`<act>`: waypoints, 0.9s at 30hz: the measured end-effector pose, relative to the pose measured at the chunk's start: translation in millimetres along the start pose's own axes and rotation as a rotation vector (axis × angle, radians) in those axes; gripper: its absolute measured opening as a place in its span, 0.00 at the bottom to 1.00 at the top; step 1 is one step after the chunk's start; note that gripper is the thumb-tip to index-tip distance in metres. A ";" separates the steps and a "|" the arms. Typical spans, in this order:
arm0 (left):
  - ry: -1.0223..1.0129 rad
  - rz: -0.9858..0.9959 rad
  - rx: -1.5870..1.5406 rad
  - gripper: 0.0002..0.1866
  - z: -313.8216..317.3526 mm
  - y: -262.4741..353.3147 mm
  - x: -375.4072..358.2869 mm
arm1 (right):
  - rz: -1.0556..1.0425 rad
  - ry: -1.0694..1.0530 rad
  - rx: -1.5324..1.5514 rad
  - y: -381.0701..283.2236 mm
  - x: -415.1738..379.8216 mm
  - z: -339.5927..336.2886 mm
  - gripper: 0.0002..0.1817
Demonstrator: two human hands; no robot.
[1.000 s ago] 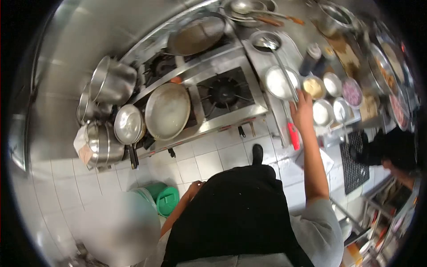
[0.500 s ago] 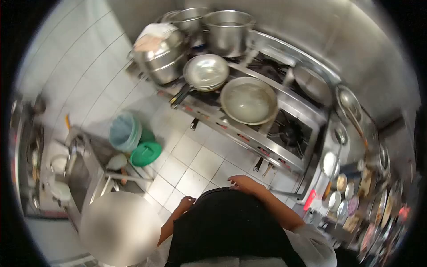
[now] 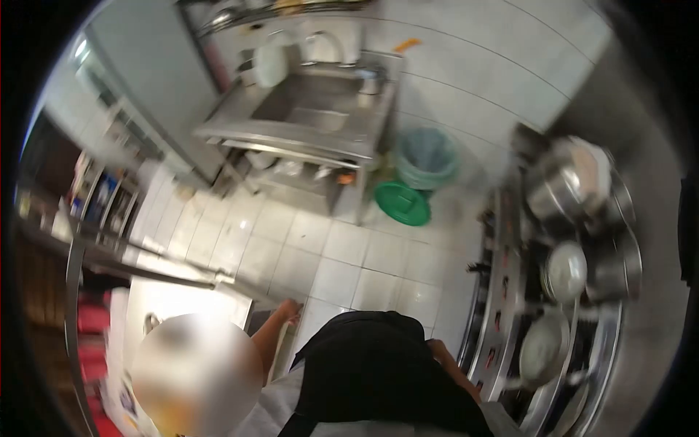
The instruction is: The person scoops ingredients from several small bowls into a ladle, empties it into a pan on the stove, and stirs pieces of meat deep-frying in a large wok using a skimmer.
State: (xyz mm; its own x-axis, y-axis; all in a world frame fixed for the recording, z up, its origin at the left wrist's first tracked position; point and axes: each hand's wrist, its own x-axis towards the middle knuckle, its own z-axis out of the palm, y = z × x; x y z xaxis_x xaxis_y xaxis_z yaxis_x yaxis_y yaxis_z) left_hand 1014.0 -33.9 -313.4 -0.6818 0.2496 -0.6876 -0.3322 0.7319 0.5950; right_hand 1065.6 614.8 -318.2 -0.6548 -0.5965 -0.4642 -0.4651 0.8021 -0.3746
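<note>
My left hand [image 3: 292,312] hangs low beside the black apron [image 3: 378,371], near the edge of a pale counter [image 3: 237,295]. Its fingers look loosely apart, though blurred, and nothing shows in them. On the apron's other side, my right hand [image 3: 440,352] is at the height of the stove front [image 3: 495,313]. That hand's fingers are partly hidden and smeared, so I cannot make out their shape.
A steel sink [image 3: 313,102] stands ahead. To its right are a lined bin [image 3: 426,160] and a green lid [image 3: 403,204]. Stacked steel pots [image 3: 561,186], pans [image 3: 566,271] and a wide pan [image 3: 545,349] occupy the stove. Tiled floor [image 3: 335,255] lies between.
My view has swung left, so the sink is now ahead and the stove lies along the right side. My right hand has dropped back beside the apron; my left stays low.
</note>
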 end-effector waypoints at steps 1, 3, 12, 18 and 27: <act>0.009 -0.104 -0.128 0.27 3.5 22.8 -4.7 | 0.066 0.001 0.165 0.7 13.8 -11.4 0.19; 0.017 -0.275 -0.409 0.27 22.7 39.4 -3.1 | 0.245 0.012 0.495 -2.4 42.0 -33.4 0.16; 0.266 -0.131 0.015 0.25 -35.2 140.2 53.8 | 0.376 -0.354 0.836 27.4 207.8 -192.8 0.13; 0.638 -0.242 -0.398 0.23 -126.1 142.1 31.0 | 0.420 -0.568 0.834 26.4 391.0 -313.4 0.13; 1.092 -0.526 -1.228 0.16 -121.9 100.4 -3.6 | -0.124 -0.643 0.654 -225.1 670.2 -448.2 0.15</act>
State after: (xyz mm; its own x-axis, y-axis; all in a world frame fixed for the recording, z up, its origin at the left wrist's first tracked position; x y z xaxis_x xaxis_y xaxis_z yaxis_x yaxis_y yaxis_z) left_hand 903.6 -38.5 -200.5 -0.2653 -0.7312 -0.6284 -0.5569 -0.4159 0.7190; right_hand 464.4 47.7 -185.3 -0.0754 -0.7357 -0.6731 0.0471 0.6717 -0.7394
